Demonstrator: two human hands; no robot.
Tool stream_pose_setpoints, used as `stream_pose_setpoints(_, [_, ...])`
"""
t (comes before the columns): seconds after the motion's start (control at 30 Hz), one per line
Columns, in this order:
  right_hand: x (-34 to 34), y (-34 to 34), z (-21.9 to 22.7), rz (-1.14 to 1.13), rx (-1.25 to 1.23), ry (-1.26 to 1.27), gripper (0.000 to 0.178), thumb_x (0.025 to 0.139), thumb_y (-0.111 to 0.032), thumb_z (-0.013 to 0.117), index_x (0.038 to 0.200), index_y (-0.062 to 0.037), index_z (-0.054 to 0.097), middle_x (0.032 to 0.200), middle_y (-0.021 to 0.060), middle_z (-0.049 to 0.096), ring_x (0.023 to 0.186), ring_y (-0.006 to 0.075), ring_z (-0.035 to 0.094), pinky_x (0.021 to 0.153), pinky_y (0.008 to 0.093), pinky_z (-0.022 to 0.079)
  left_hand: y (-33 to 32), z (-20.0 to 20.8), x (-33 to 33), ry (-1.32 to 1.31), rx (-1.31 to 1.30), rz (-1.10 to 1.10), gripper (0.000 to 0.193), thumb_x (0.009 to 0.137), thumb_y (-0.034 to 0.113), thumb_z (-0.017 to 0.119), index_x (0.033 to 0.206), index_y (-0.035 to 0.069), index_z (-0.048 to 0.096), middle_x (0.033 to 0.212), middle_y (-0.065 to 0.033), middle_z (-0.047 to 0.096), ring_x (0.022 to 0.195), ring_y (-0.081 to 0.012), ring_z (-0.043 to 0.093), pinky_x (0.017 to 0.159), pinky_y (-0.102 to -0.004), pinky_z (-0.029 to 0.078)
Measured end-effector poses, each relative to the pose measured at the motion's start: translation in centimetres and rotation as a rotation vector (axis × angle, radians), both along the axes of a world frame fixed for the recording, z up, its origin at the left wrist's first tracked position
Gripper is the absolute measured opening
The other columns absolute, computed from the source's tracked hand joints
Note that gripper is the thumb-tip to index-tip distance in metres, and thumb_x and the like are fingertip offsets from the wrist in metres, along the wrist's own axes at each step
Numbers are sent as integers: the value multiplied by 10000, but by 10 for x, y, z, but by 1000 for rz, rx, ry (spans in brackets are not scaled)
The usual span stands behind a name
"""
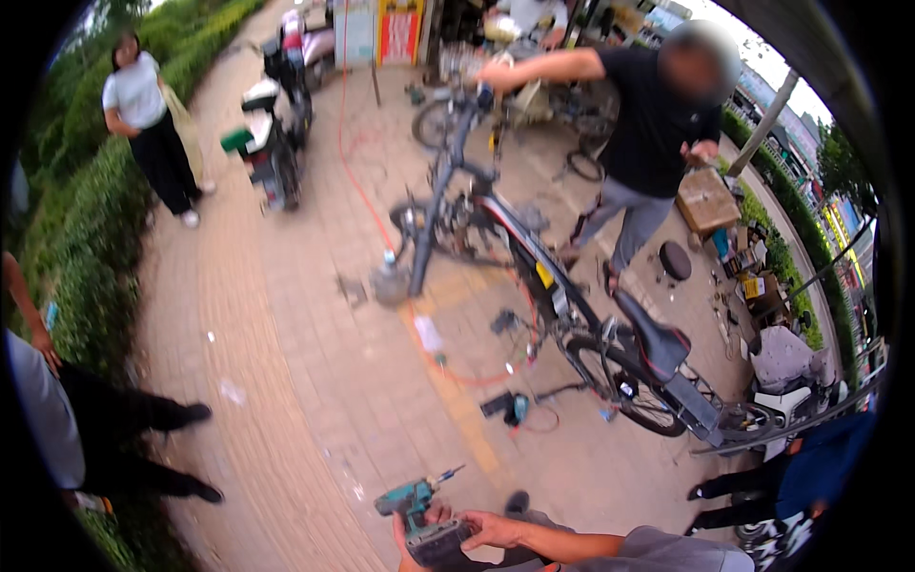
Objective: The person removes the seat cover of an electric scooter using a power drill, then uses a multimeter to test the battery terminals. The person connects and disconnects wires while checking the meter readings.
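Note:
At the bottom of the head view, my left hand (402, 545) is wrapped round the handle of a teal and black cordless drill (408, 498). Its thin bit points up and to the right. My right hand (492, 530) grips the dark battery pack (440, 545) at the drill's base, fingers over its side. Whether the pack is fully seated in the handle, I cannot tell. Beyond my hands stands a black electric bicycle (543, 272) with a dark saddle (653, 334).
A person in a black shirt (658, 124) holds the bicycle's handlebar. A second teal power tool (516, 410) and a red hose (477, 379) lie on the paving. Bystanders stand left and lower right. A parked scooter (276, 143), stool (675, 259) and cardboard box (707, 202) are farther off.

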State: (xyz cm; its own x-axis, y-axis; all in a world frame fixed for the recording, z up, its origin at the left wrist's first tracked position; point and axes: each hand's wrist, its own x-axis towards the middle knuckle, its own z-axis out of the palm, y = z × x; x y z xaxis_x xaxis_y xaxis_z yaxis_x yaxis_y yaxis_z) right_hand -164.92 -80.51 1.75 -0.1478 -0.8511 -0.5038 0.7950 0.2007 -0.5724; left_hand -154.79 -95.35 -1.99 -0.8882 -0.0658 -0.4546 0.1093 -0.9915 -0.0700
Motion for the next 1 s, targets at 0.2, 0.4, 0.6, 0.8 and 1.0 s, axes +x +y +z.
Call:
stream_pose_setpoints(0.2, [-72, -79, 25, 562, 39, 968, 525, 866, -291, 667, 1263, 4, 491, 1238, 129, 546, 1129, 212, 527, 971, 366, 423, -123, 103, -11, -424, -718, -254, 454, 809, 166, 602, 1219, 6, 493, 806, -62, 575, 737, -172, 577, 675, -318, 508])
stream_pose_setpoints(0.4, [-105, -244, 133, 212, -190, 930, 560, 878, -335, 664, 1300, -12, 486, 1227, 134, 575, 1123, 195, 539, 966, 334, 429, -219, 120, -77, -386, -1627, -246, 368, 788, 91, 604, 1134, 26, 497, 726, -81, 575, 572, -164, 549, 531, -320, 486])
stream_pose_setpoints(0.6, [-172, -370, 174, -15, -240, 655, 529, 869, -315, 678, 1275, -19, 511, 1159, 109, 608, 1076, 176, 557, 945, 323, 440, -343, 167, -166, 153, -2852, 25, 583, 709, 57, 685, 1255, 102, 487, 636, -92, 597, 463, -210, 562, 493, -384, 491])
stream_pose_setpoints(0.8, [-259, -473, 129, -224, -183, 717, 455, 832, -253, 718, 1196, -25, 568, 1038, 70, 657, 971, 144, 591, 882, 303, 467, -437, 225, -208, -226, -2161, -449, 789, 812, 152, 699, 1441, -5, 251, 1181, -222, 577, 1061, -327, 568, 935, -395, 443])
stream_pose_setpoints(1.0, [-368, -531, 130, -186, -199, 1288, 451, 789, -224, 754, 1164, -44, 583, 966, 127, 667, 853, 193, 655, 754, 327, 510, -576, 175, -249, -431, -1821, -499, 597, 897, 150, 613, 1403, -4, 336, 1157, -204, 594, 1054, -262, 584, 890, -369, 478])
